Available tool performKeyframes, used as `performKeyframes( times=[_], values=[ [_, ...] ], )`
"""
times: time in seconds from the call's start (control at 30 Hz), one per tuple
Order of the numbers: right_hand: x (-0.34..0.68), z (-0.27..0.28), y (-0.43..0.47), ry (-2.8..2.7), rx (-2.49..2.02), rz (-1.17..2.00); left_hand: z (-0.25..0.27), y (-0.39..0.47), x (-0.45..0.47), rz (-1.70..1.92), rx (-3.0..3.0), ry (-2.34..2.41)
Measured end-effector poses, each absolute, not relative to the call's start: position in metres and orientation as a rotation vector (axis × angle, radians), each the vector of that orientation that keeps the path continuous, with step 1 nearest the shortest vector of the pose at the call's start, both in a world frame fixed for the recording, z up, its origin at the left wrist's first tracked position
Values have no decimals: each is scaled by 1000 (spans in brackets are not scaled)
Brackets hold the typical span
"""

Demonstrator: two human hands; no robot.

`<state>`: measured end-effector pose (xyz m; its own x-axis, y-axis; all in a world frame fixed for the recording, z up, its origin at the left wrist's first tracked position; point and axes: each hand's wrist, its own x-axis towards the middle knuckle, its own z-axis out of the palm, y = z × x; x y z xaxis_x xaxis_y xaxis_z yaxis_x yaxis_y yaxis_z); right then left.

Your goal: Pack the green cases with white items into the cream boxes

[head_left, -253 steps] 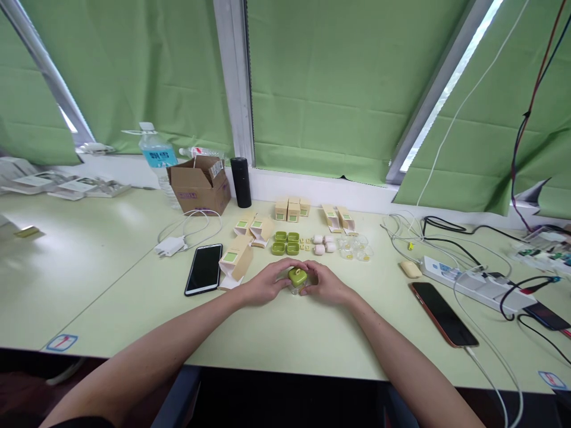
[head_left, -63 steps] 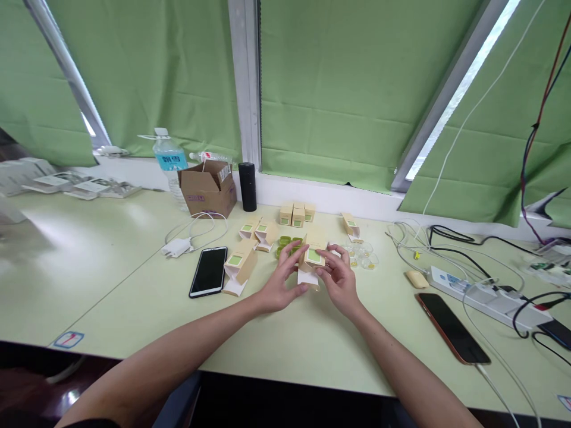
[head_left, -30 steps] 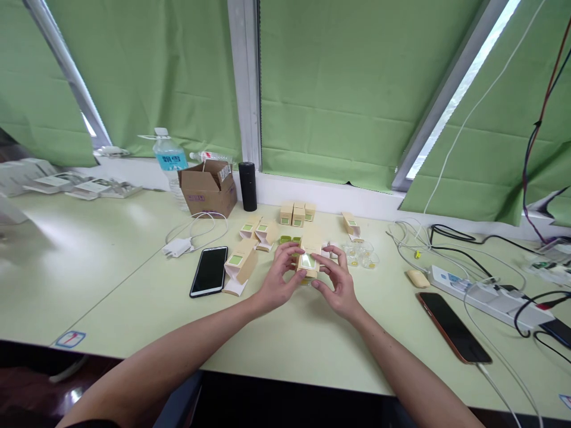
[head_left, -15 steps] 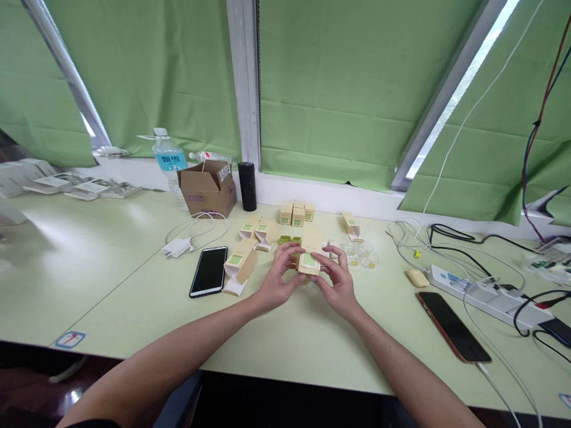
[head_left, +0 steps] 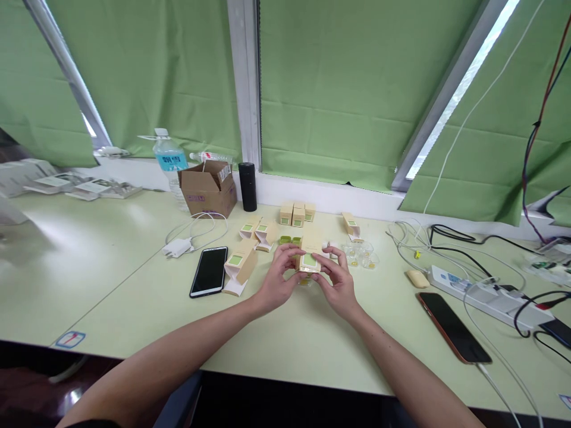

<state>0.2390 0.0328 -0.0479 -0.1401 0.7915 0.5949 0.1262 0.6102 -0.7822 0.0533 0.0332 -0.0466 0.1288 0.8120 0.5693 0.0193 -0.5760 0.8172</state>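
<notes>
Both of my hands hold one small beige cardboard box (head_left: 311, 245) with a green panel at its near end. My left hand (head_left: 282, 273) grips its left side, thumb low and fingers on top. On the right side, my right hand (head_left: 335, 277) has its fingertips on the box and the thumb beneath. Something clear shows under the box's near end, partly hidden. Small green items (head_left: 289, 240) lie just behind my left fingers. To the right of my hands are several clear plastic pieces with yellow bits (head_left: 362, 255).
Open beige boxes (head_left: 241, 261) lie left, beside a phone (head_left: 209, 271). Closed boxes (head_left: 298, 215) stand at the back, with another box (head_left: 351, 226) to their right. A carton (head_left: 209, 193), black flask (head_left: 247, 186) and water bottle (head_left: 171, 163) line the wall. Right are a power strip (head_left: 482, 297) and phone (head_left: 454, 327).
The box's near end has tipped slightly and its lower edge sits a little higher. Both hands stay in nearly the same place on it.
</notes>
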Motion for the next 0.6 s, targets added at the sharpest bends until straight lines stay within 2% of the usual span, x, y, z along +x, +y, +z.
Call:
performKeyframes(
  times=[0.4, 0.6],
  values=[
    [239, -49, 34, -1684, -770, 587, -50, 34, 55, 1540, 1737, 831],
    [240, -52, 35, -1814, -776, 384, -49, 30, 53, 1522, 1877, 777]
  ],
)
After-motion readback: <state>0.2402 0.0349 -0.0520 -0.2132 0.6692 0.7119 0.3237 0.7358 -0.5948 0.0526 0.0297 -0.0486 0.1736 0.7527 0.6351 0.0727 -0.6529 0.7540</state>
